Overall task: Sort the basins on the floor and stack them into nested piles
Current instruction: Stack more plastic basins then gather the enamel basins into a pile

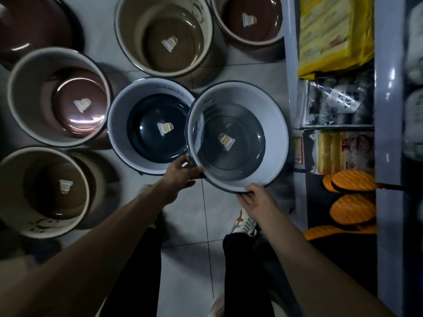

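I hold a white basin with a dark blue bottom (270, 124) tilted above the floor. My left hand (180, 173) grips its left rim and my right hand (257, 200) grips its near rim. Its left edge overlaps a matching white-and-blue basin (119, 124) that stands on the floor. Two beige basins with brown bottoms stand at the top middle (130, 30) and bottom left (13, 202). White basins with reddish-brown bottoms sit at the left (29, 94) and top right (219, 21). A dark brown basin (34, 24) lies at the top left.
A grey shelf unit (295, 88) stands along the right, holding yellow packs (332, 35), bagged goods and orange scrubbers (352, 209). My legs and a shoe (246, 223) are on the tiled floor (183, 220) below the held basin.
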